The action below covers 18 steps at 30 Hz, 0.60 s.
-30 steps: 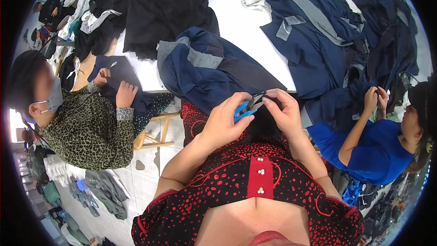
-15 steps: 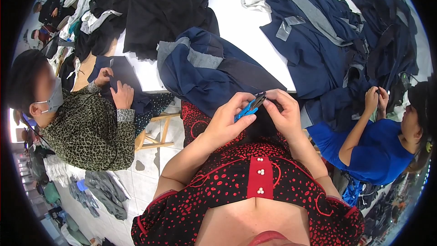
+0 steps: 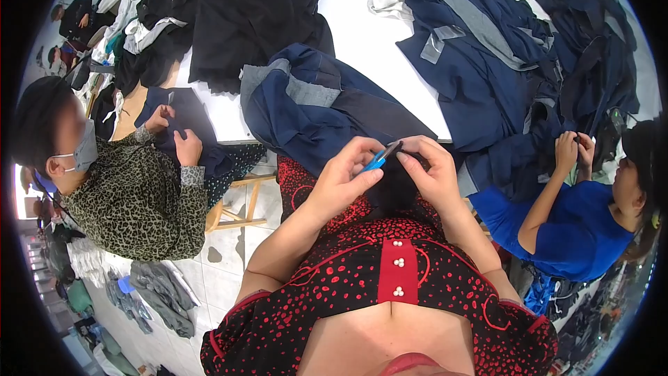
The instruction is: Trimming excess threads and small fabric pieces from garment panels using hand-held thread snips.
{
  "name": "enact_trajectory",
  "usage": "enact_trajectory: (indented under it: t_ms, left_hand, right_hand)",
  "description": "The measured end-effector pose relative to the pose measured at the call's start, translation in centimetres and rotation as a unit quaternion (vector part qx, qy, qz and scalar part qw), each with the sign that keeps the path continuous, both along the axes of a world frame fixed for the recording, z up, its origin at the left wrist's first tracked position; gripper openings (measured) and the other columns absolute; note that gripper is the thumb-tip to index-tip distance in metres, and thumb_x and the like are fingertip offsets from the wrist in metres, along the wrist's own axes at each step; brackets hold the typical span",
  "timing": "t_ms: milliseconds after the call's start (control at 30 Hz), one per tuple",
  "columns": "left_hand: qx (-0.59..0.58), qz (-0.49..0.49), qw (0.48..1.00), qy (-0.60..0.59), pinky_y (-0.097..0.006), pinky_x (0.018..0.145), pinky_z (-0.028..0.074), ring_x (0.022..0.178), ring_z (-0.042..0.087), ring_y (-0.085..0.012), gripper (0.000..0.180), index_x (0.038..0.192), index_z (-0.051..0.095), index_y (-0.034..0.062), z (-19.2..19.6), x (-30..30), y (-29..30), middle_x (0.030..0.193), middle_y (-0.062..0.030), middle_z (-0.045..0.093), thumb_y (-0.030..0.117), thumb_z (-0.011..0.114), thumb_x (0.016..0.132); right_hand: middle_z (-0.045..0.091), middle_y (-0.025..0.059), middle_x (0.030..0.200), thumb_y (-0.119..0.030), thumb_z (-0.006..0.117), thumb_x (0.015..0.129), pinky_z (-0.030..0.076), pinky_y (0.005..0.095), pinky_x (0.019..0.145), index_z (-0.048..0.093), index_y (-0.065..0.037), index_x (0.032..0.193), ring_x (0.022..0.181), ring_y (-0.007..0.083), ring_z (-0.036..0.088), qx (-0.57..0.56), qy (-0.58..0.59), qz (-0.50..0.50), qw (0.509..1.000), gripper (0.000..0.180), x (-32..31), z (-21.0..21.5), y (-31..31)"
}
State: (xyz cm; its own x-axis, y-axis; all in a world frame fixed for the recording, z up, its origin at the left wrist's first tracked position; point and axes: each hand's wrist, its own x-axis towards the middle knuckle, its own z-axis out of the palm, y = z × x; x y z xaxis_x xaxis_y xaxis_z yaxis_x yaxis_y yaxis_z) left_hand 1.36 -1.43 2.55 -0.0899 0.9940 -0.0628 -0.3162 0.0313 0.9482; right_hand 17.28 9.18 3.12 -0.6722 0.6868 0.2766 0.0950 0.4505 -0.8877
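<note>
Pinching small blue-handled snips [image 3: 379, 159] in left hand [image 3: 344, 182], right hand [image 3: 435, 175] gripping dark soft cloth [image 3: 393, 188]

The blue-handled thread snips [image 3: 379, 158] now tilt upward, blades against the dark fabric [image 3: 396, 184]. The left hand [image 3: 342, 179] closes tighter around them, nearer the right hand [image 3: 433, 174].

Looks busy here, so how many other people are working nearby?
2 clearly: one person in a leopard-print top at left, one person in a blue shirt at right. More may be hidden at the far upper left.

Garment workshop: dark garments [image 3: 508, 63] are heaped on 1 white worktable [image 3: 369, 35] (tiled floor beneath), where 2 seated co-workers [image 3: 132, 195] are occupied.
</note>
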Motion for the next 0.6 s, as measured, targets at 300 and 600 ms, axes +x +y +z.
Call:
enact_trajectory:
  t_ms: [300, 600]
  left_hand:
    - [-0.056, -0.015, 0.988, 0.146, -0.017, 0.058, 0.031, 0.063, 0.037, -0.0016, 0.017, 0.094, 0.057, 0.0032, -1.7, -1.3, 2.0, 0.067, 0.0082, 0.042, 0.011, 0.063, 0.080]
    - [-0.029, 0.044, 0.970, 0.239, -0.022, 0.059, 0.038, 0.065, 0.046, -0.0050, 0.009, 0.078, 0.054, 0.0026, -1.7, -1.0, 2.3, 0.067, 0.0014, 0.051, 0.008, 0.062, 0.079]
  right_hand:
    - [0.059, 0.0106, 0.101, -0.009, 0.061, 0.079, 0.046, 0.0301, 0.076, 0.060, 0.001, 0.085, 0.090, 0.0211, 0.058, -0.051, -0.044, 0.044, 0.997, 0.011, 0.3, -0.3, 0.0]
    - [0.056, 0.0094, 0.094, -0.007, 0.061, 0.078, 0.044, 0.0276, 0.073, 0.060, 0.001, 0.084, 0.086, 0.0191, 0.056, -0.072, -0.076, 0.033, 0.994, 0.011, 0.2, -0.3, 0.0]
